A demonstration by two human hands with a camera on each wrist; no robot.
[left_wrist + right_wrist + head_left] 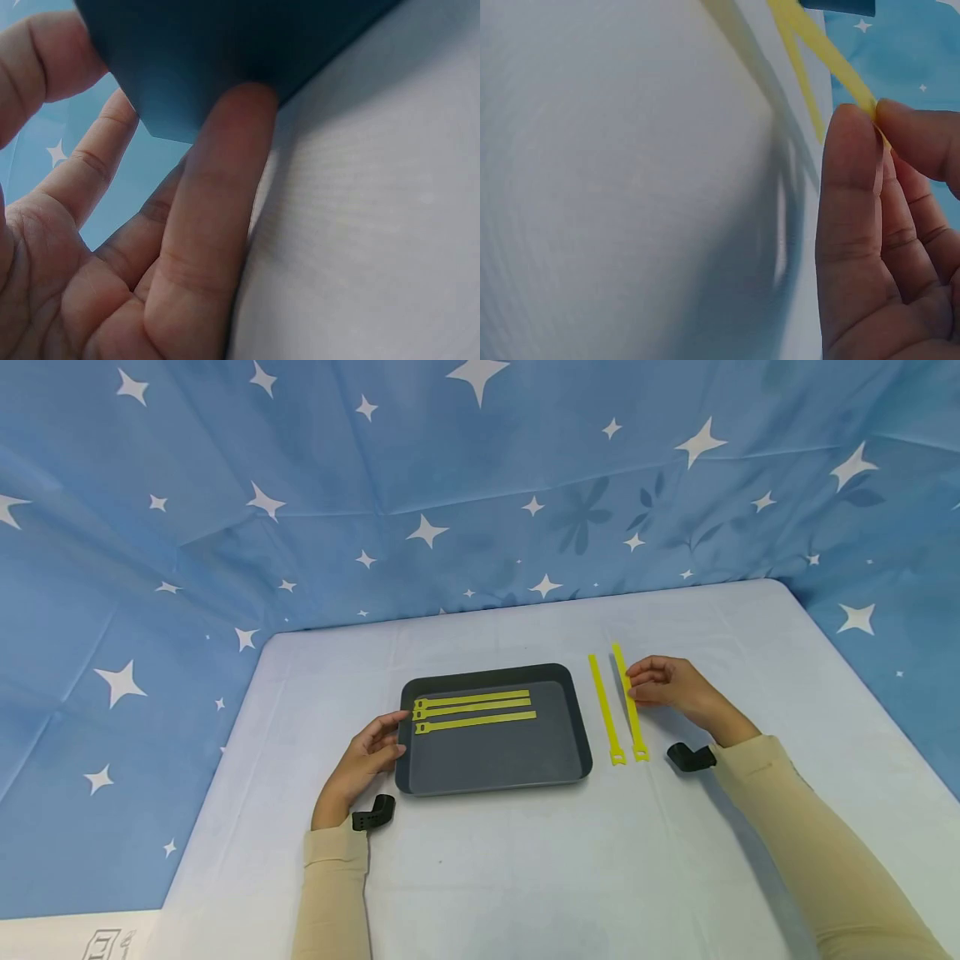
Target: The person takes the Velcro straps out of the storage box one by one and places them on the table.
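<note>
Here, the right hand (677, 690) is pinching one yellow strap (635, 724) between its fingers beyond mid-length, beside a second strap (603, 708), while the left hand (365, 762) is gripping the gray tray (495, 762) by its left rim.

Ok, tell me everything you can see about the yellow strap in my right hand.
The yellow strap is a long, thin, flat strip, widening at its near end into a slotted head. It looks like fabric or soft plastic; I can't tell which. Your right hand pinches it partway along. It slants, its far end apparently raised, with a shadow on the white table; whether its head touches down is unclear. Another yellow strap lies just to its left.
</note>
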